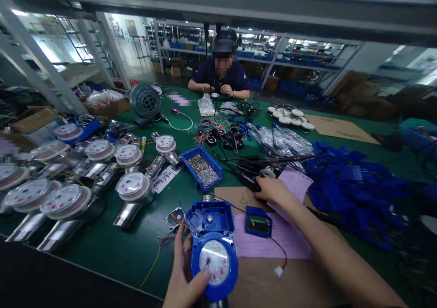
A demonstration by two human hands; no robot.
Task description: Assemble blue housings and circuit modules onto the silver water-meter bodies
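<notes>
My left hand [187, 271] grips a water meter in a blue housing [232, 271], with the thumb over its round dial. The upper compartment of the housing stands uncovered, and thin wires run out at its left side beside a small square part [174, 218]. Reaching forward, my right hand [271, 190] has its fingers closed around the end of a black stick-like tool [250, 180], perhaps an electric screwdriver; the fingertips are partly hidden. A blue display module [258, 222] with a red-and-black lead and white plug lies right of the meter, on pink paper [273, 246].
A blue bin [187, 162] of screws stands beyond the meter. Several metal-bodied meters [131, 187] crowd the left side. Blue plastic parts [348, 185] are heaped at right. Tangled wires [218, 128] and a motor [145, 100] lie farther back. A co-worker [220, 73] sits opposite.
</notes>
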